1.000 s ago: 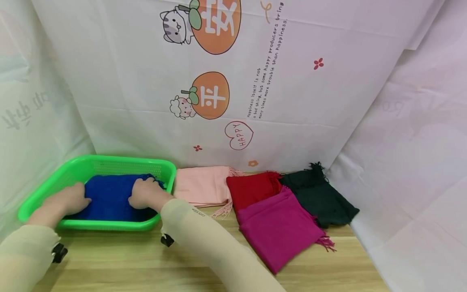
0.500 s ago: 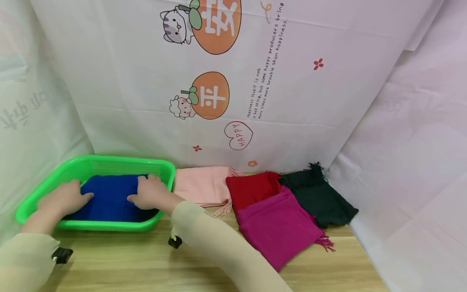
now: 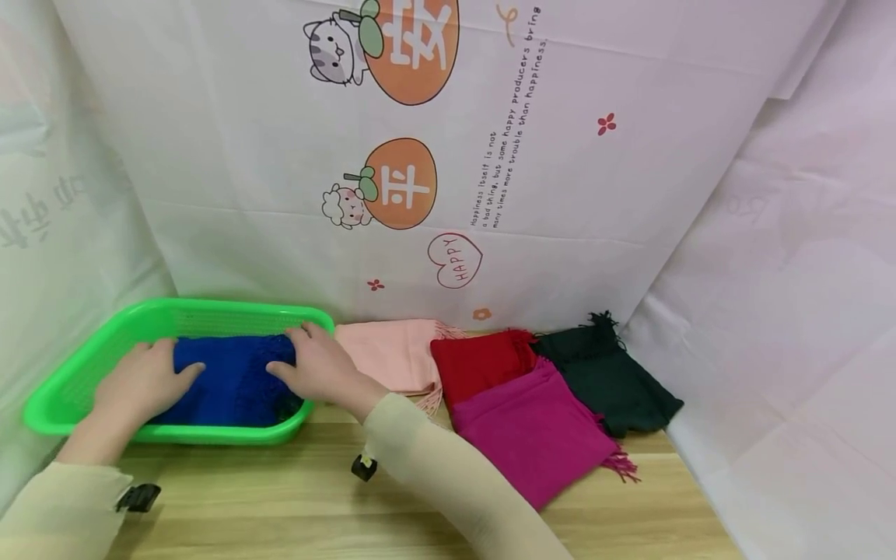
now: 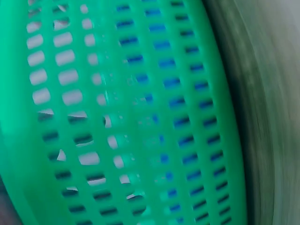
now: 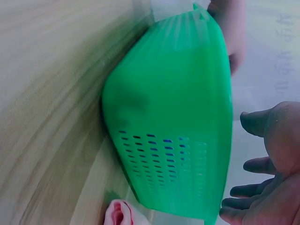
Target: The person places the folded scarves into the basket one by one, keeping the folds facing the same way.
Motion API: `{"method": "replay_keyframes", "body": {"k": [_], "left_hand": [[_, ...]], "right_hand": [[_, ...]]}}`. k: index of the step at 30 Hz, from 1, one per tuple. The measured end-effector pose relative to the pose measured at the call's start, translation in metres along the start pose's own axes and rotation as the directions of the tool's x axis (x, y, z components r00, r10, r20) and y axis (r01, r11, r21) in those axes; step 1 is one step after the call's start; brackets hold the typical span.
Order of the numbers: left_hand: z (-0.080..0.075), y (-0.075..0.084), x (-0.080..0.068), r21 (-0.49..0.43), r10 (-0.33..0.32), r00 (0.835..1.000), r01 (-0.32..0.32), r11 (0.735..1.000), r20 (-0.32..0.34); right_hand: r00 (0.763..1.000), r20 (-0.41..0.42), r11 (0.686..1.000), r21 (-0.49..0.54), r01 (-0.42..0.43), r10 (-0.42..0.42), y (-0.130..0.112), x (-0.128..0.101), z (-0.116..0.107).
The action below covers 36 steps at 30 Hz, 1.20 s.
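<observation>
At lower left of the frame, the left hand [image 3: 143,381] and right hand [image 3: 318,365] rest with relaxed, straight fingers on a blue scarf [image 3: 231,379] inside a green basket [image 3: 63,389].

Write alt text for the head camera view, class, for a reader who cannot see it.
Two hands, left hand and right hand, rest on a blue scarf in a green basket on a wooden table. To the right lie pink, red, magenta and dark green scarves.

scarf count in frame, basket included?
5. Blue scarf in the green basket; on the table, left to right: pink scarf, red scarf, magenta scarf, dark green scarf. More may lie beneath.
</observation>
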State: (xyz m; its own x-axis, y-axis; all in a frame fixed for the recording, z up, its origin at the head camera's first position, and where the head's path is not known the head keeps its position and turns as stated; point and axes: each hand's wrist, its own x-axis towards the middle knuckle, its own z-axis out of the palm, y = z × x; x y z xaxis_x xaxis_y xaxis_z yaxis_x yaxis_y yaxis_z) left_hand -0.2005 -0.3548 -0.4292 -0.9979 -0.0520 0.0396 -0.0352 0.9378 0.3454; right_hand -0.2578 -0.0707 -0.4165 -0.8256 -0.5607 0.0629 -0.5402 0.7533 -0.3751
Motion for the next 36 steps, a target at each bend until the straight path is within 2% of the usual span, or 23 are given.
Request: {"method": "replay_keyframes", "body": {"k": [8, 14, 25, 36], "left_hand": [[0.012, 0.025, -0.005, -0.035, -0.014, 0.996, 0.011, 0.999, -0.091], [0.019, 0.038, -0.008, -0.065, -0.012, 0.996, 0.006, 0.998, -0.091], [0.029, 0.066, -0.014, -0.080, 0.034, 0.995, -0.041, 0.996, -0.095], [0.044, 0.098, -0.021, -0.105, 0.063, 0.991, -0.075, 0.992, -0.120]], "right_hand": [[0.999, -0.042, 0.997, 0.072, 0.007, -0.004, 0.020, -0.014, -0.008], [0.996, -0.082, 0.998, 0.055, 0.022, -0.018, 0.034, -0.027, -0.012], [0.991, -0.124, 0.996, 0.067, 0.052, -0.043, 0.055, -0.050, -0.017], [0.987, -0.164, 0.996, 0.088, 0.012, 0.003, 0.084, -0.075, -0.025]]}}
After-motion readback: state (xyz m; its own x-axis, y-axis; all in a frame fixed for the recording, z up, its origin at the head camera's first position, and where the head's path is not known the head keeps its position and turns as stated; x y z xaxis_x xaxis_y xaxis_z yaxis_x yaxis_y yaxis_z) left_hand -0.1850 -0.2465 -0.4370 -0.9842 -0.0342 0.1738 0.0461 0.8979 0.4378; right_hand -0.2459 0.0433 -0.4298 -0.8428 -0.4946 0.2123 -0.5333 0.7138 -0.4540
